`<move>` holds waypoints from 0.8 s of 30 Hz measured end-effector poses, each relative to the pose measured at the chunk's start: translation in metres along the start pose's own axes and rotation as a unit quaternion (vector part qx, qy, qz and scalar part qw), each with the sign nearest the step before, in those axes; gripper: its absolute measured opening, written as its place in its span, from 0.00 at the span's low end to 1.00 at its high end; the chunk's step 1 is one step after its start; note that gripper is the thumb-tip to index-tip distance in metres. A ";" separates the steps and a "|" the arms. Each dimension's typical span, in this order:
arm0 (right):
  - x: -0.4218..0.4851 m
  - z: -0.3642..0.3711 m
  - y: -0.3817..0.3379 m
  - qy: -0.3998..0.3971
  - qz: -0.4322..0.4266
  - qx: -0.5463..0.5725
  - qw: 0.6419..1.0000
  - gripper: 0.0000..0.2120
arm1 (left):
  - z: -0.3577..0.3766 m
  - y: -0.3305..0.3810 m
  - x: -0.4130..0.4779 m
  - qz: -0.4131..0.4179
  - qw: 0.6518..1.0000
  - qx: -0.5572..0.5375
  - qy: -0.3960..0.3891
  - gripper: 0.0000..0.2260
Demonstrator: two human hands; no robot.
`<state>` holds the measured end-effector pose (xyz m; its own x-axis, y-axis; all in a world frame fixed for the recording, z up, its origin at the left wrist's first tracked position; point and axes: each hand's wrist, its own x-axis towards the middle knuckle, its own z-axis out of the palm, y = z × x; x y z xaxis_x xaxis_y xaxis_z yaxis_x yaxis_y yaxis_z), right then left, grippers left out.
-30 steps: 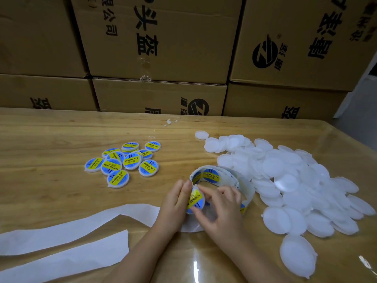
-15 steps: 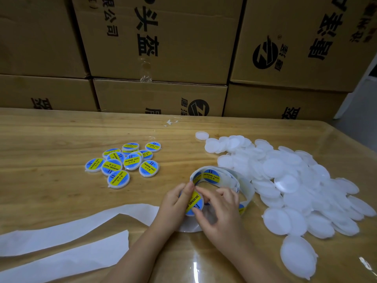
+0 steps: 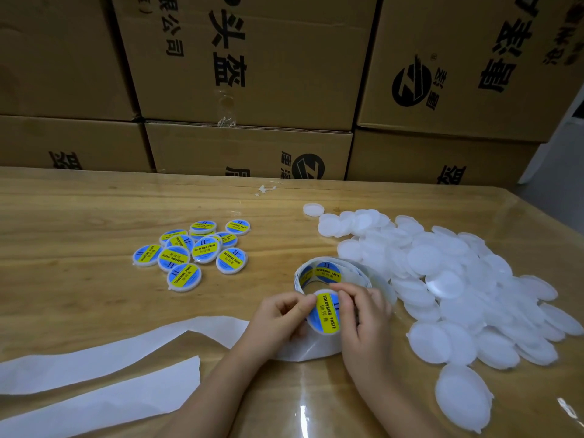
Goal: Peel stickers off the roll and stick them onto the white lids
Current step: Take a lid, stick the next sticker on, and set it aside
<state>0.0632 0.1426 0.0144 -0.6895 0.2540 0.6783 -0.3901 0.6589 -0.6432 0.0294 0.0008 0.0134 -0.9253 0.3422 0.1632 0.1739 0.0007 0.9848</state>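
Stacked cardboard boxes [image 3: 252, 74] wall off the back, and in front of me is a glossy wooden tabletop [image 3: 79, 222]. At far left lie spent backing strips [image 3: 94, 358], limp paper. Next is a cluster of labelled lids [image 3: 192, 251].

My left hand [image 3: 278, 317] is curled, its thumb pinching the left edge of a blue-and-yellow sticker [image 3: 328, 312]. The sticker is held just in front of the roll [image 3: 328, 273]. A white rim under its lower edge suggests a lid beneath it, though I can't be sure. I'd expect the sticker to be thin, floppy and tacky, so I'd handle it by the edge only. My right hand [image 3: 366, 320] is curled too, fingertips pressing and pinching the sticker's upper right edge.

At right spreads a pile of white lids [image 3: 458, 279]. They look light, stiff and likely to slide, so I'd take one by the rim.
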 end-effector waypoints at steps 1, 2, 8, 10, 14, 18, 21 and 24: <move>0.000 0.000 0.000 -0.004 -0.001 -0.001 1.000 0.12 | -0.001 0.000 0.000 -0.005 1.000 -0.020 -0.006 0.12; 0.000 0.000 0.000 -0.010 -0.005 -0.002 1.000 0.12 | -0.003 0.001 0.000 -0.009 0.999 -0.040 -0.009 0.12; 0.001 0.000 -0.005 -0.034 -0.027 -0.014 0.999 0.16 | -0.007 0.001 0.003 -0.012 0.997 -0.080 0.005 0.15; 0.001 -0.001 -0.006 -0.041 -0.009 -0.002 0.999 0.17 | -0.008 0.001 0.003 -0.013 0.996 -0.088 0.005 0.14; -0.001 -0.004 -0.002 -0.040 0.021 0.023 0.999 0.12 | -0.007 0.001 0.002 -0.020 0.994 -0.102 -0.017 0.07; 0.000 -0.002 0.001 -0.025 0.020 0.023 0.999 0.09 | -0.008 0.001 0.002 -0.029 0.994 -0.106 -0.023 0.05; -0.001 -0.002 0.004 -0.018 0.032 0.037 0.999 0.07 | -0.008 0.001 0.001 -0.034 0.993 -0.106 -0.023 0.05; -0.001 -0.002 0.008 -0.013 0.052 0.039 0.998 0.06 | -0.009 0.001 0.000 -0.036 0.993 -0.106 -0.022 0.05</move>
<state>0.0618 0.1495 0.0095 -0.7444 0.2983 0.5974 -0.3614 0.5724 -0.7360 0.0263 -0.0077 0.0147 -0.9161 0.3898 0.0941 0.0289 -0.1699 0.9850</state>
